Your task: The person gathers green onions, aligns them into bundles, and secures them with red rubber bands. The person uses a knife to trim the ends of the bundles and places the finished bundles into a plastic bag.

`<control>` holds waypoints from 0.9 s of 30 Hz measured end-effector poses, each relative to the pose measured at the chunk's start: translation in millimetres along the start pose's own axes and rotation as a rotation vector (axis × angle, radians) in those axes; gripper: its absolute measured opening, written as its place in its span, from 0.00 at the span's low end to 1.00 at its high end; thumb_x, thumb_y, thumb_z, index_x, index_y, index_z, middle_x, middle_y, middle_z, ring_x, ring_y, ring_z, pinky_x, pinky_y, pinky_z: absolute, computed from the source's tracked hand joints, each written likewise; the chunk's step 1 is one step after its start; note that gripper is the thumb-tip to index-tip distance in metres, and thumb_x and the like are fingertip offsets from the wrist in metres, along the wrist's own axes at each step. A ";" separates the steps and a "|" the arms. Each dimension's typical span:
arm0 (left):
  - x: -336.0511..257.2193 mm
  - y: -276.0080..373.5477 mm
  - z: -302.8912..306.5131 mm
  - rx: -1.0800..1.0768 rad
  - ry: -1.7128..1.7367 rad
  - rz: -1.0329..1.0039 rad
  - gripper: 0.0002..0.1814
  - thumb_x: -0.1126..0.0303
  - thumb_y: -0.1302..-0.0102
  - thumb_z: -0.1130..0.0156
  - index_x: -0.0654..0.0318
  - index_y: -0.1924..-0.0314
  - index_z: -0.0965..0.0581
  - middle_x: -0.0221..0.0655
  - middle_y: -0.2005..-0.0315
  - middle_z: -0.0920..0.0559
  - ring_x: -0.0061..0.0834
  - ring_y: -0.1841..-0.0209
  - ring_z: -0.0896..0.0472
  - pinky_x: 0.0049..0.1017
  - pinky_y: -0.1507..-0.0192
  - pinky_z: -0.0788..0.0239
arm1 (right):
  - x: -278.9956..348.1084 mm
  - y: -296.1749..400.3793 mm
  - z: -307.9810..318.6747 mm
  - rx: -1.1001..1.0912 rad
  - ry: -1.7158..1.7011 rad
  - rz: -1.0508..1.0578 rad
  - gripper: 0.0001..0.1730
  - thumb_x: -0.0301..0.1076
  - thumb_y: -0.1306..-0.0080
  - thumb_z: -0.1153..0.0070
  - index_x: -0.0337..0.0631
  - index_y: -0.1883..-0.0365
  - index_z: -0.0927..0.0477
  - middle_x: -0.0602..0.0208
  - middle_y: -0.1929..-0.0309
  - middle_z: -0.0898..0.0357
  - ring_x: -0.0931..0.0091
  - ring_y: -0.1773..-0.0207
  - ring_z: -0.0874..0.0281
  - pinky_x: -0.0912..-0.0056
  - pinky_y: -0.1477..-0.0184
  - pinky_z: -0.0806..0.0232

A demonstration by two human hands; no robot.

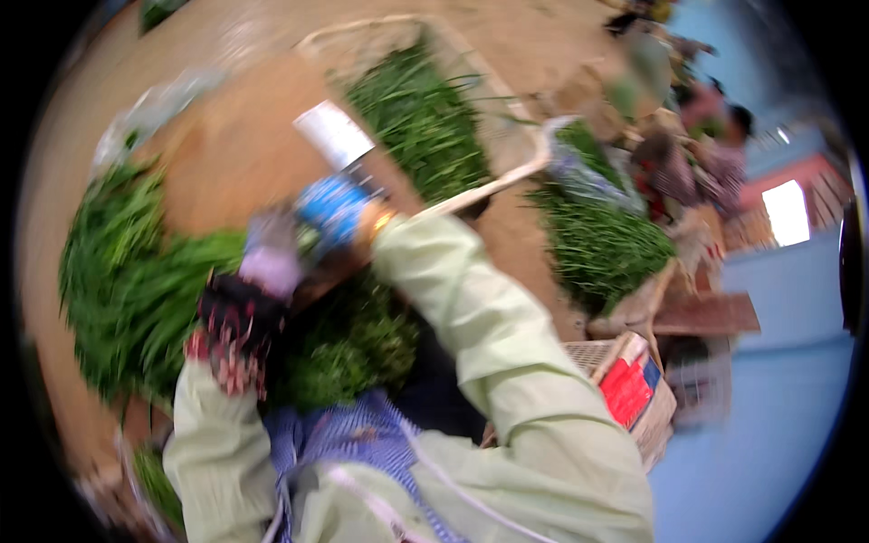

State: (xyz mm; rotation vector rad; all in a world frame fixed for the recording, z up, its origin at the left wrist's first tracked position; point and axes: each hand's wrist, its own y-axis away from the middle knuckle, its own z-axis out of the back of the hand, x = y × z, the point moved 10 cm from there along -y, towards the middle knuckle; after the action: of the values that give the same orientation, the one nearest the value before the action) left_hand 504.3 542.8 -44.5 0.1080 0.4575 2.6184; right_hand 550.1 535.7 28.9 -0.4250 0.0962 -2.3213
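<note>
My left hand (268, 271) wears a lilac glove with a black and pink patterned cuff. My right hand (336, 214) has a blue patterned covering and a yellow band at the wrist. Both meet over my lap, blurred; something pale green shows between them. Just beyond the right hand is a broad-bladed knife (336, 136) with a dark, riveted handle; whether I grip it is unclear. Below the hands, dark leafy greens (346, 346) cover my lap. Long green leafy stalks (149, 292) are heaped beside my left hand.
A pale plastic crate (502, 180) holds long green leaves (421, 122). Another bundle of greens (604, 237) lies to the right, near a clear plastic bag (590, 176). A red packet (624, 394) rests near my right elbow. Other people (713, 156) sit by the blue wall.
</note>
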 end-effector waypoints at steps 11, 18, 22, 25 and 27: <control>7.2 -30.0 15.3 -0.016 0.136 0.060 0.52 0.49 0.69 0.24 0.66 0.43 0.35 0.45 0.51 0.24 0.40 0.48 0.26 0.32 0.46 0.34 | -94.3 45.8 -11.5 -0.398 -0.394 -0.240 0.35 0.48 0.53 0.37 0.41 0.47 0.28 0.52 0.55 0.25 0.57 0.50 0.29 0.58 0.46 0.39; 8.4 -44.1 8.7 0.145 0.130 0.008 0.53 0.46 0.70 0.25 0.65 0.43 0.35 0.46 0.53 0.23 0.41 0.49 0.25 0.33 0.48 0.33 | -155.1 79.7 -42.5 -0.088 0.060 -0.783 0.22 0.45 0.50 0.39 0.43 0.60 0.24 0.57 0.60 0.24 0.61 0.53 0.27 0.57 0.52 0.35; -8.3 -41.9 7.3 0.236 -0.173 0.029 0.57 0.37 0.67 0.30 0.65 0.39 0.38 0.44 0.44 0.30 0.37 0.41 0.32 0.40 0.39 0.48 | -168.9 68.1 -62.0 -0.173 0.158 -0.775 0.18 0.40 0.49 0.40 0.42 0.61 0.25 0.58 0.65 0.23 0.61 0.62 0.24 0.59 0.60 0.31; 8.2 -62.0 -33.6 0.219 -0.364 0.012 0.59 0.29 0.61 0.39 0.64 0.36 0.40 0.40 0.37 0.38 0.34 0.35 0.40 0.47 0.33 0.65 | -161.7 44.6 -62.3 -0.261 0.182 -0.667 0.12 0.31 0.46 0.51 0.40 0.63 0.23 0.52 0.72 0.22 0.61 0.68 0.22 0.59 0.64 0.29; 4.0 -51.8 -28.9 0.152 -0.301 -0.005 0.58 0.35 0.61 0.35 0.67 0.36 0.42 0.41 0.39 0.35 0.35 0.38 0.36 0.40 0.37 0.52 | -157.1 47.9 -59.8 -0.082 0.229 -0.659 0.15 0.32 0.43 0.54 0.39 0.58 0.24 0.55 0.68 0.21 0.63 0.67 0.21 0.59 0.64 0.29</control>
State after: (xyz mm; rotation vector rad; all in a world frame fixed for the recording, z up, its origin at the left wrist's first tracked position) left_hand 519.3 579.0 -89.3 0.5406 0.5458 2.5014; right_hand 665.8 608.8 -79.7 -0.2483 0.1854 -3.0203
